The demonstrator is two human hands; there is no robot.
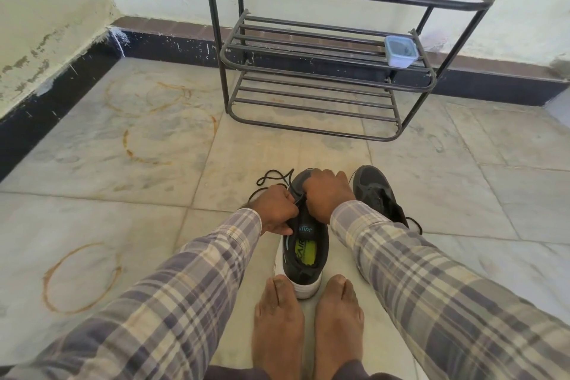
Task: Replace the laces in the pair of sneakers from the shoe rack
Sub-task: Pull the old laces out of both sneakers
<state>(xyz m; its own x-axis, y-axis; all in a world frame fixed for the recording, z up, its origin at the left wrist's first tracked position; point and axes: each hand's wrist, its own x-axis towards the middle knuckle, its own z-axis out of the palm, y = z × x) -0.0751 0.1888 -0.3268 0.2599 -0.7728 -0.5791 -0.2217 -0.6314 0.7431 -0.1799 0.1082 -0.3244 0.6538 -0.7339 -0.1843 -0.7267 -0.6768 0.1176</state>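
Note:
A black sneaker [303, 259] with a white sole stands on the floor just beyond my bare feet, heel toward me. My left hand [274, 210] pinches its black lace [273, 177] at the shoe's left side. The loose end of that lace loops out on the tiles to the upper left. My right hand [328, 193] is curled over the front of the same shoe, gripping at the lace area. The second black sneaker [374, 191] lies on the floor to the right, partly behind my right sleeve, a lace end trailing by its heel.
A black metal shoe rack [324, 71] stands against the far wall, with a small lidded plastic box [400, 51] on its middle shelf. My two bare feet [308, 318] rest on the tiled floor. Rust rings stain the tiles to the left.

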